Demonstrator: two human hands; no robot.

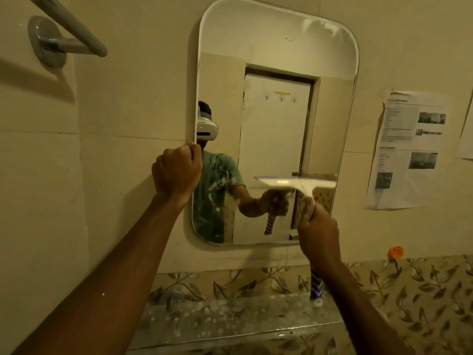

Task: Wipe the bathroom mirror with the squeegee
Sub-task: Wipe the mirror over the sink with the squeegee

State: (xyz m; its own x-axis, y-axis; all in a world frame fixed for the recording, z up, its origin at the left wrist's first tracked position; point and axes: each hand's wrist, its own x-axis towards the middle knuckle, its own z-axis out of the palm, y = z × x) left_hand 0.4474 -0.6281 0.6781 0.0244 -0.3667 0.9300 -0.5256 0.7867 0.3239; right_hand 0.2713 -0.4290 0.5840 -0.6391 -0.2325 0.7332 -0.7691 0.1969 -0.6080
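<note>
A tall mirror (pixel 276 60) with rounded corners hangs on the beige tiled wall. My left hand (pixel 176 172) grips its left edge about halfway up. A white squeegee (pixel 299 184) lies with its blade flat and level against the lower right of the glass. My right hand (pixel 317 231) is closed around its handle, whose blue-and-white patterned end (pixel 316 288) sticks out below my wrist. The lower left of the glass shows white smears over the reflection of a person's shirt. A hazy patch sits in the mirror's top right corner.
A grey towel bar (pixel 64 29) is fixed to the wall at the upper left. Printed paper sheets (pixel 409 149) hang to the right of the mirror. Below runs a speckled glass shelf (pixel 230 321) against leaf-patterned tiles. An orange hook (pixel 395 252) sits at the lower right.
</note>
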